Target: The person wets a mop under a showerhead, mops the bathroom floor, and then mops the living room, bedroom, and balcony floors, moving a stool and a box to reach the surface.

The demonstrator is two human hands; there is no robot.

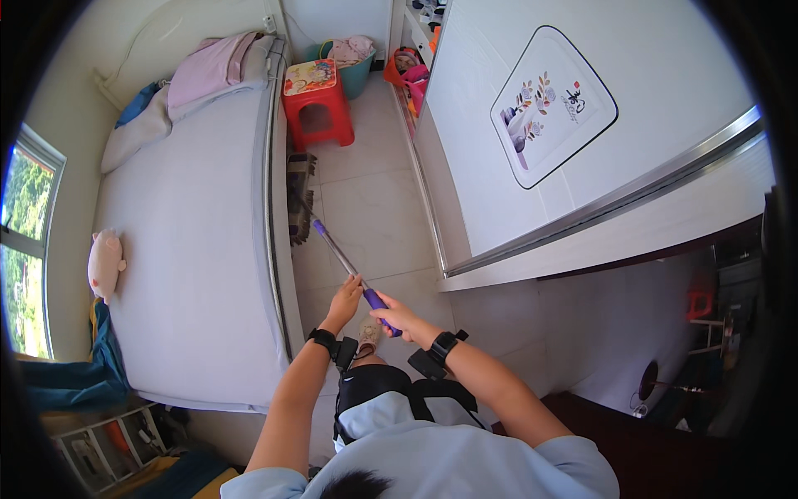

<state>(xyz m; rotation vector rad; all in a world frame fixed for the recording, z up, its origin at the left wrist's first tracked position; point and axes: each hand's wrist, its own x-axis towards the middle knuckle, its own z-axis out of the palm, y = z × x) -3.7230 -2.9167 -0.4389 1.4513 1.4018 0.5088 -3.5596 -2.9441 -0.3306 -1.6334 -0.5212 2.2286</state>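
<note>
A: At centre frame, slightly low: left hand [344, 301] closed around the mop handle [337, 249], on the metal shaft just above the purple grip.

B: Right hand?

A: Right hand [394, 316] closed on the purple grip itself, just below and right of the left. Black bands on both wrists.

B: Handle orientation?

A: Slants from the hands up and left across the pale floor tiles [374, 208]. Far end meets the mop head [299, 200], a dark fringed pad lying on the tiles just beside the bed's edge.

B: Surroundings?

A: Bed [191, 233] with a grey sheet fills the left half; pink plush toy [105, 264] at its left edge, folded pink bedding at upper left. Red plastic stool [316, 104] at upper centre, beyond the mop head. White wardrobe [515, 166] with a floral panel occupies the upper right.
</note>
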